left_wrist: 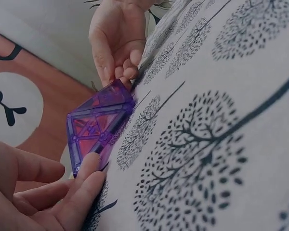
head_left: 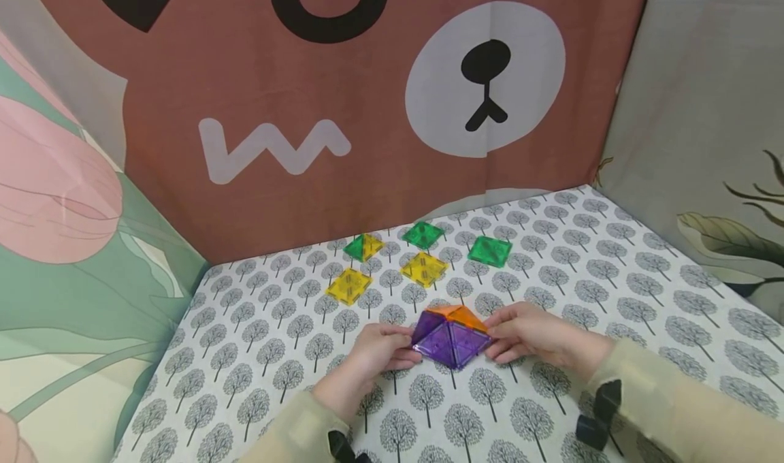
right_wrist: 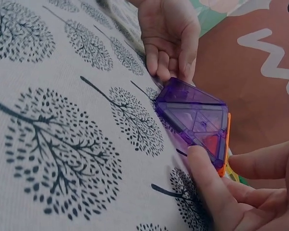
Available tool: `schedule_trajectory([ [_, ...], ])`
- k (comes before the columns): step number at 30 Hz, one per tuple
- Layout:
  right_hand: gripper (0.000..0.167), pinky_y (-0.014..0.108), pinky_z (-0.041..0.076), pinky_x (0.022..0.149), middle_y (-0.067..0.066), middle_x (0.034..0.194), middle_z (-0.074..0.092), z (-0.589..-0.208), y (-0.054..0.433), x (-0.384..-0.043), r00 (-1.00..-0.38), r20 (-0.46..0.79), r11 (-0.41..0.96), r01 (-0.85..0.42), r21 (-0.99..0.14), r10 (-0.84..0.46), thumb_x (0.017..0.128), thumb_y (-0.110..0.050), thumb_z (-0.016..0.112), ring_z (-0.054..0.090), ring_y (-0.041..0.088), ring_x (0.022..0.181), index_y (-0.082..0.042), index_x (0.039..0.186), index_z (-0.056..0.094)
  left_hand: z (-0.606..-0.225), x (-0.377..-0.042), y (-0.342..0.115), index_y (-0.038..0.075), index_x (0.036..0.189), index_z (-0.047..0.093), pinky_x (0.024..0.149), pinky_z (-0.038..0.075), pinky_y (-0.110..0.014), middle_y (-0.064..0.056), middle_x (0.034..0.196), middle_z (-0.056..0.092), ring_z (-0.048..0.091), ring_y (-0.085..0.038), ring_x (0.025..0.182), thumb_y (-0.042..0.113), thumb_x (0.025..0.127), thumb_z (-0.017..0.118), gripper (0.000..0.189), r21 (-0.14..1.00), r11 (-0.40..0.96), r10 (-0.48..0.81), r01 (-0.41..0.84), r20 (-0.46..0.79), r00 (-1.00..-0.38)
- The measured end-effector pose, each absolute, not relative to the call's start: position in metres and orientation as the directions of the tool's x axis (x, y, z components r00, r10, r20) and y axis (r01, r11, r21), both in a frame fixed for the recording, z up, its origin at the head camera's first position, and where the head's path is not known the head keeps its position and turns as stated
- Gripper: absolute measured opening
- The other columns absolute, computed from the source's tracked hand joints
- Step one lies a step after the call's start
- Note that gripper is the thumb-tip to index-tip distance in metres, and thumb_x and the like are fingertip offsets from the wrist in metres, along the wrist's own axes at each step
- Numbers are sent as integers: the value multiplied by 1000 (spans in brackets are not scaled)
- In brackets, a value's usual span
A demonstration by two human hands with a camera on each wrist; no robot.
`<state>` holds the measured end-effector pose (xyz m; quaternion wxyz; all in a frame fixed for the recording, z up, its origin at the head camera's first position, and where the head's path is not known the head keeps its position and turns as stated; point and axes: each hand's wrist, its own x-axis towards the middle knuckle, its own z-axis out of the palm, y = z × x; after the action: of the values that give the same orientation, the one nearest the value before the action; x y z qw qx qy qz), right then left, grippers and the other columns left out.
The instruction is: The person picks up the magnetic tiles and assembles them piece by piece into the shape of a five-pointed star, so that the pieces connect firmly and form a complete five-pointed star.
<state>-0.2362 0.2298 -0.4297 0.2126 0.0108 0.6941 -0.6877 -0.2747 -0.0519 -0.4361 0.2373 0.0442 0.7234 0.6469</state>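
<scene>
A low pyramid of translucent magnetic tiles [head_left: 452, 340], purple triangles in front and orange ones behind, sits on the tree-print cloth between both hands. At its left corner my left hand [head_left: 381, 348] grips the edge with thumb and fingers. My right hand [head_left: 529, 330] pinches the opposite corner, where purple meets orange. Seen from the right wrist, fingertips [right_wrist: 198, 153] lie along the lower edge of a purple tile [right_wrist: 202, 120], with an orange edge [right_wrist: 228, 139] behind it. The left wrist view shows the purple side [left_wrist: 94, 130] of the pyramid, with both hands at its ends.
Behind the pyramid lie two yellow tile pieces [head_left: 349, 286], a green-and-yellow pyramid [head_left: 364, 247], and two green pieces, one pointed [head_left: 422, 234] and one flatter [head_left: 490, 251]. A bear-print curtain [head_left: 367, 177] hangs along the back edge of the cloth-covered table [head_left: 257, 374].
</scene>
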Motion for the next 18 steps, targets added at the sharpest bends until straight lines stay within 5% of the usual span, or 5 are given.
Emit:
schedule_trajectory([
  [10,38,42,60,61,22,95,65,-426,236,-231,-905,-302,157,265,-951,-299,93,-7,60,66,28,79,14,124,53,-433,-272,-55,-10,123,62,71,60,-35,-18,92,71,72,-28,77,5,95,59,31,952,241,386,-188,-272,-881],
  [18,45,44,60,66,23,103,64,-403,250,-237,-920,-276,204,224,-953,-278,95,-11,62,65,31,86,13,132,51,-422,-275,-63,-13,125,58,72,60,-37,-22,104,68,72,-30,80,4,94,60,35,957,231,381,-175,-254,-889],
])
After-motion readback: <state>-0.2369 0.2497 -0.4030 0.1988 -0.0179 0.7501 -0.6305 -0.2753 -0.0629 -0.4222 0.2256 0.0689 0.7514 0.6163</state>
